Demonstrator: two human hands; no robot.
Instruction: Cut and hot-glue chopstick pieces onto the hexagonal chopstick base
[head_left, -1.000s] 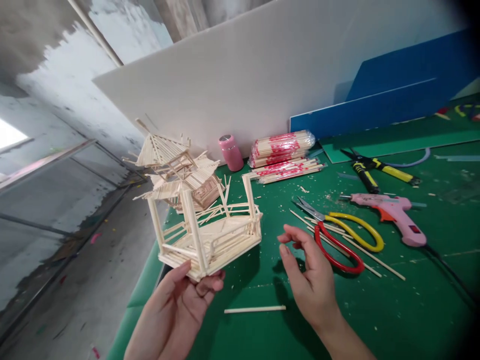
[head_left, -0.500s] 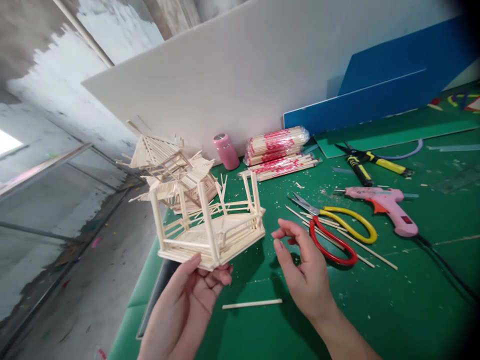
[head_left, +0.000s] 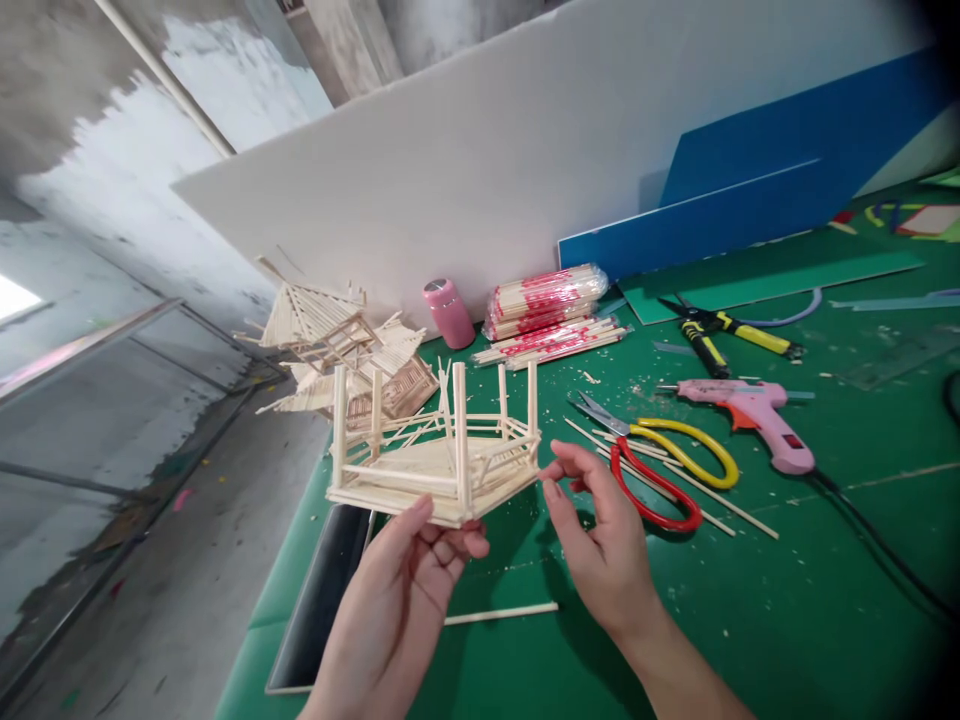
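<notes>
My left hand [head_left: 409,570] grips the near edge of a wooden stick frame [head_left: 442,465], thumb on top and fingers beneath its base. The frame has upright posts and low railings around a flat floor, and is held above the table. Just right of it is my right hand [head_left: 600,535], fingers curved and thumb apart, with nothing visible between them; its fingertips are near the frame's right corner. A single stick [head_left: 502,613] lies on the table below. Scissors [head_left: 637,440] with red and yellow handles rest on loose sticks [head_left: 720,500] to the right.
A pink glue gun [head_left: 765,410] and yellow-black pliers [head_left: 705,330] lie at the right. Behind are packs of sticks [head_left: 547,305], a pink bottle [head_left: 450,313] and a stick pavilion model [head_left: 322,330]. A black tablet-like object [head_left: 319,600] lies at the left table edge.
The frame in my left hand has moved slightly right and tipped to a more level pose, bringing its right corner nearer my right hand. The camera view has shifted slightly.
</notes>
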